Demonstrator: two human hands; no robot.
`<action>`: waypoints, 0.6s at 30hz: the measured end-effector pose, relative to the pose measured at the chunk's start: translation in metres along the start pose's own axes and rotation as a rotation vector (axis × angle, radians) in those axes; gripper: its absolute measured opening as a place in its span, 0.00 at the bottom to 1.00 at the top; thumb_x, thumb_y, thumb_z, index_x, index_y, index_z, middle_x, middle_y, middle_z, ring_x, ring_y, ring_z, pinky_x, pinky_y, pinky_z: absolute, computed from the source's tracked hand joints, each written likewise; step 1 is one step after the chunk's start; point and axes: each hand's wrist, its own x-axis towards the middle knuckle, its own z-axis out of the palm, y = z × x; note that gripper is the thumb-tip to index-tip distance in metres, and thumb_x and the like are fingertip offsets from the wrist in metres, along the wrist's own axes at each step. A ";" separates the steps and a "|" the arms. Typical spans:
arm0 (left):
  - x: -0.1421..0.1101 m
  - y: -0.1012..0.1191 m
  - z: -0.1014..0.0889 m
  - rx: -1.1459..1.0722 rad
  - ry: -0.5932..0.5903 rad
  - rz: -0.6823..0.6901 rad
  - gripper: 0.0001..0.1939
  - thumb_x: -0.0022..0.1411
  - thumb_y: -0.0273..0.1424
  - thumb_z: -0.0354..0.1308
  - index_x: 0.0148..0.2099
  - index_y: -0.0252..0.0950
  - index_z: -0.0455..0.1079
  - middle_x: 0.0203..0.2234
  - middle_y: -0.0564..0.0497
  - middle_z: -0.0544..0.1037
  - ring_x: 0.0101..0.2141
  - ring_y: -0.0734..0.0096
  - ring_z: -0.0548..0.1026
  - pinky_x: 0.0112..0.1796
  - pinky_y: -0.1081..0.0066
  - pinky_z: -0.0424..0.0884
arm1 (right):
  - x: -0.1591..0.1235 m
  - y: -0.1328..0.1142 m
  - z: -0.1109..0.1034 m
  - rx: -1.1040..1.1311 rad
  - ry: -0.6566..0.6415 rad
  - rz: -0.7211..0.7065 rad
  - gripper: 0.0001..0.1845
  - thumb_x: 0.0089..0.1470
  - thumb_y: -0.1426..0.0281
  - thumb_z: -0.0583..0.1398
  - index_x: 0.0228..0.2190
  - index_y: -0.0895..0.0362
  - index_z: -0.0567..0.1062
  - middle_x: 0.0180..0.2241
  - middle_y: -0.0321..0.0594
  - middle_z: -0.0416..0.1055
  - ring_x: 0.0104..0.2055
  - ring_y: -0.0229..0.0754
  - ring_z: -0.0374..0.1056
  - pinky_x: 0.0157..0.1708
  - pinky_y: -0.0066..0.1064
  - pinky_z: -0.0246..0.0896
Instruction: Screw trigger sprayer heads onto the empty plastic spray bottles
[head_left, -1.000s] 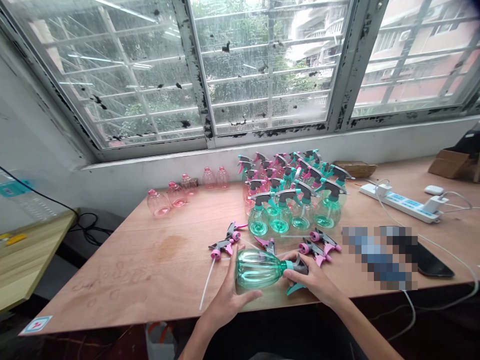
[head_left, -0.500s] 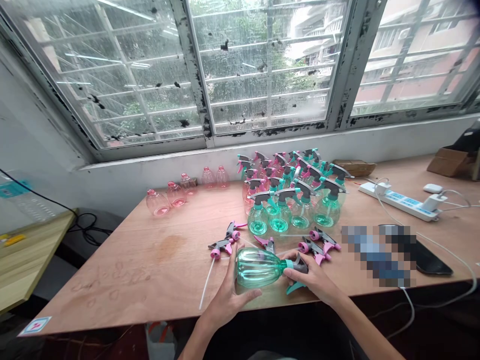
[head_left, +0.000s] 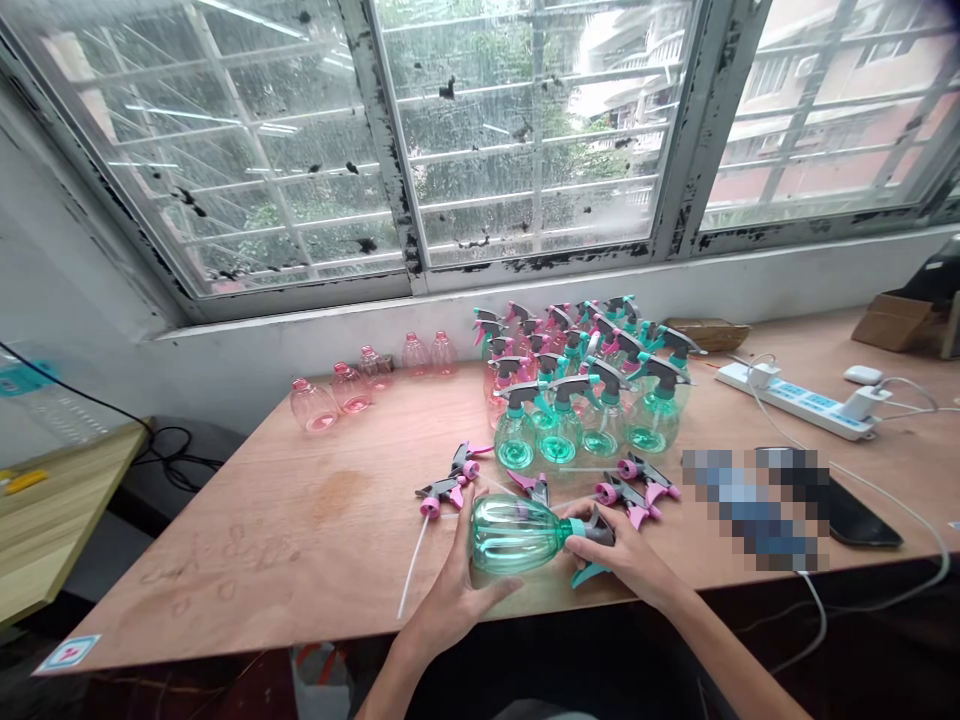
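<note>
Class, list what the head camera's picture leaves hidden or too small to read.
Head view:
- Underside of the clear green ribbed plastic bottle: covered by the left hand.
- Part of the grey-and-teal plastic spray head: behind the right hand.
- Part of the flat black device: masked by pixelation.
- Mark on the blue-bordered white sticker: too small.

Head-worn view, forward and down across the table (head_left: 255,500) toward windows (head_left: 525,140), seemingly close.
</note>
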 end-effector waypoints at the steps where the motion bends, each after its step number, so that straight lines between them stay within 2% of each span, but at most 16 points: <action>1: 0.000 0.000 0.000 -0.010 0.001 -0.009 0.58 0.63 0.38 0.68 0.74 0.55 0.22 0.76 0.51 0.36 0.73 0.53 0.43 0.70 0.52 0.46 | 0.000 0.000 0.000 -0.001 -0.002 0.000 0.17 0.51 0.59 0.71 0.39 0.54 0.77 0.29 0.32 0.71 0.27 0.41 0.71 0.29 0.34 0.70; 5: 0.001 -0.003 -0.001 -0.026 -0.016 -0.022 0.56 0.64 0.39 0.66 0.75 0.53 0.25 0.76 0.50 0.36 0.73 0.53 0.46 0.70 0.53 0.47 | 0.001 0.001 -0.001 0.003 -0.001 0.001 0.17 0.51 0.59 0.72 0.39 0.54 0.77 0.31 0.33 0.71 0.27 0.41 0.71 0.29 0.34 0.70; 8: 0.002 -0.004 -0.002 0.018 -0.004 -0.007 0.56 0.62 0.38 0.68 0.75 0.53 0.28 0.76 0.51 0.36 0.73 0.53 0.43 0.70 0.53 0.44 | 0.001 0.001 0.000 0.009 0.003 0.006 0.17 0.51 0.59 0.71 0.39 0.55 0.77 0.27 0.31 0.71 0.26 0.41 0.70 0.28 0.33 0.69; 13: 0.001 -0.002 0.000 0.010 -0.004 0.012 0.55 0.64 0.37 0.66 0.74 0.57 0.25 0.76 0.50 0.40 0.72 0.55 0.47 0.69 0.52 0.49 | 0.001 0.000 0.000 0.024 0.009 0.009 0.18 0.51 0.60 0.72 0.39 0.55 0.77 0.28 0.31 0.71 0.26 0.40 0.71 0.28 0.33 0.69; 18: 0.001 -0.002 0.000 -0.016 -0.005 -0.011 0.58 0.62 0.38 0.68 0.74 0.55 0.25 0.76 0.51 0.38 0.73 0.53 0.46 0.70 0.54 0.48 | 0.001 -0.001 0.000 0.022 0.004 0.008 0.17 0.50 0.59 0.72 0.39 0.55 0.77 0.28 0.31 0.71 0.27 0.41 0.71 0.28 0.34 0.71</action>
